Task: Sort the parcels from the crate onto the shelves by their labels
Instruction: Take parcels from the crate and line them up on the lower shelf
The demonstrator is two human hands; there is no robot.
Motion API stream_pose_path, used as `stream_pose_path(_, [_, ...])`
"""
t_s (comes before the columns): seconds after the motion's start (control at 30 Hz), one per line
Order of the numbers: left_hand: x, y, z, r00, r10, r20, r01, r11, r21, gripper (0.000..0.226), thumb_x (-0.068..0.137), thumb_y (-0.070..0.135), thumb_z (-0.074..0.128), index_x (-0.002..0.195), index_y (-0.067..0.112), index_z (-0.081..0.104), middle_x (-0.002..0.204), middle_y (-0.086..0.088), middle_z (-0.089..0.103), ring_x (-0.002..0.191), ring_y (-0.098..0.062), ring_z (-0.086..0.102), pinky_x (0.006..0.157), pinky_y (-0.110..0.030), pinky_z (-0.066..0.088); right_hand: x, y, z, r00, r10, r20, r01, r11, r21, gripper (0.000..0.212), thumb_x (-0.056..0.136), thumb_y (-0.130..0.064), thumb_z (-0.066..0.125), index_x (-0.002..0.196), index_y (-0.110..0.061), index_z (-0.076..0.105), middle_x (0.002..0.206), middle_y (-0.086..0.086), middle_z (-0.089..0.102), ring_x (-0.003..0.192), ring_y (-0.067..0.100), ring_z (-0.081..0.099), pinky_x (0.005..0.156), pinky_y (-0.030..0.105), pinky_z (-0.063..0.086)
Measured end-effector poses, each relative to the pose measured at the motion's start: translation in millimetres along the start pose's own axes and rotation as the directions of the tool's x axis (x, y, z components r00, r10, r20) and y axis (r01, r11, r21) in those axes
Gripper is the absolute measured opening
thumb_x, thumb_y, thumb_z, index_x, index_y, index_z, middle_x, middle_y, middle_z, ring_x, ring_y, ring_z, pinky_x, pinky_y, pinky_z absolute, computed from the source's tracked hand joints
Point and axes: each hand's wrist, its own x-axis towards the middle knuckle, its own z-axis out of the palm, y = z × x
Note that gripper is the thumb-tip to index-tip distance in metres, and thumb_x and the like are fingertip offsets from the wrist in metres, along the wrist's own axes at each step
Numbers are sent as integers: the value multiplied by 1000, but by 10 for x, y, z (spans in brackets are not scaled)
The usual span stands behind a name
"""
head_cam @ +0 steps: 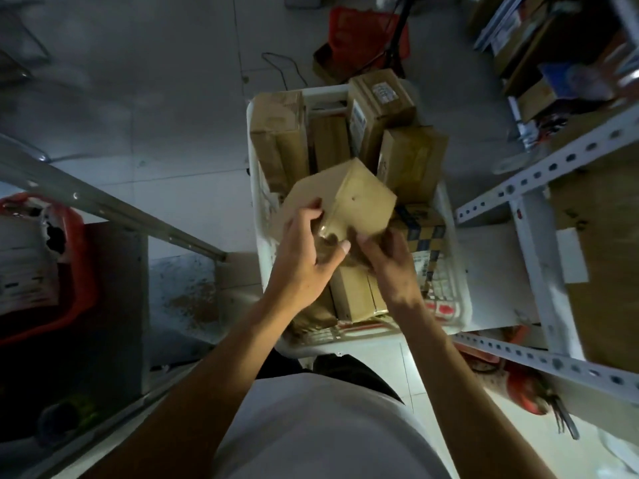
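Both hands, left hand [304, 250] and right hand [387, 261], grip a cardboard parcel [345, 202] tilted above the white crate [256, 188], probably to find its label.

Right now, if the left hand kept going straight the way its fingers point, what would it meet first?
The left hand already grips the brown box, so that box blocks it. Past it probably stand the upright parcels in the white crate, though depth is unclear.
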Motion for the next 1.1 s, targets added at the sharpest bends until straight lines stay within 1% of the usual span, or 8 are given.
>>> stream_pose_path(0.13, [-227, 48, 259, 982, 164, 92, -176, 973, 150, 46, 81, 37, 67, 119, 13, 54, 140, 0, 52, 126, -19, 44, 103, -52, 42, -292, 383, -346, 992, -37, 119, 22, 992, 122, 53, 83, -7, 77, 123, -17, 45, 89, 5, 72, 93, 37, 67, 87, 69, 50])
stream_pose_path(0.27, [-419, 19, 578, 931, 282, 231, -331, 919, 215, 49, 74, 10, 81, 117, 12, 56, 142, 2, 53, 139, -15, 31, 110, -64, 30, -447, 748, -514, 984, 67, 162, -81, 993, 82, 121, 75, -11, 83, 152, -35, -7, 123, 21, 65, 108, 33, 69, 91, 51, 56])
stream_pose_path(0.5, [-559, -185, 729, 928, 240, 286, -314, 916, 249, 59, 75, 3, 76, 128, 10, 52, 143, -5, 50, 143, -21, 33, 114, -56, 34, -364, 818, -834, 990, 134, 49, -131, 990, -62, 66, 79, -42, 80, 133, -35, 42, 123, 14, 64, 114, 34, 64, 96, 51, 53])
stream_pose_path(0.57, [-582, -169, 695, 962, 204, 183, -242, 945, 222, 61, 78, 17, 76, 132, 9, 51, 146, -11, 45, 141, -24, 36, 117, -42, 34, -263, 737, -901, 989, 146, 10, -146, 988, -48, 65, 82, -43, 71, 136, -15, 47, 127, 14, 60, 118, 35, 60, 97, 48, 52])
stream_pose_path(0.67, [-580, -95, 691, 1000, 15, 27, -20, 984, 176, 78, 81, 27, 77, 145, 13, 36, 158, -15, 23, 147, -24, 22, 114, -13, 17, -182, 525, -897, 998, 65, 21, -61, 985, -164, 53, 89, -45, 69, 132, -20, 52, 113, -9, 61, 104, 14, 60, 83, 27, 49])
stream_pose_path(0.8, [-529, -8, 738, 954, -291, 71, 293, 956, -18, 98, 84, 22, 78, 155, 16, 11, 155, -9, 31, 136, -14, 35, 115, -26, 27, -100, 442, -807, 997, 0, 71, 18, 967, -252, 42, 90, -37, 71, 126, -22, 56, 105, -15, 62, 97, 6, 61, 80, 16, 45])
stream_pose_path(0.93, [-484, -10, 691, 923, -363, 126, 375, 922, -98, 90, 90, 17, 70, 155, 21, 7, 144, -1, 46, 129, -11, 45, 109, -27, 35, -76, 465, -762, 980, 125, 151, -120, 992, -45, 36, 96, -30, 64, 129, -21, 54, 120, 0, 67, 103, 14, 65, 88, 30, 54])
stream_pose_path(1.1, [-514, 3, 618, 940, -305, 153, 293, 951, 96, 90, 96, 20, 62, 158, 21, -2, 163, -2, 20, 144, -15, 30, 108, -22, 25, -141, 516, -775, 962, 187, 201, -203, 977, 62, 38, 83, -37, 76, 117, -28, 62, 103, -9, 76, 109, 21, 65, 84, 29, 49])
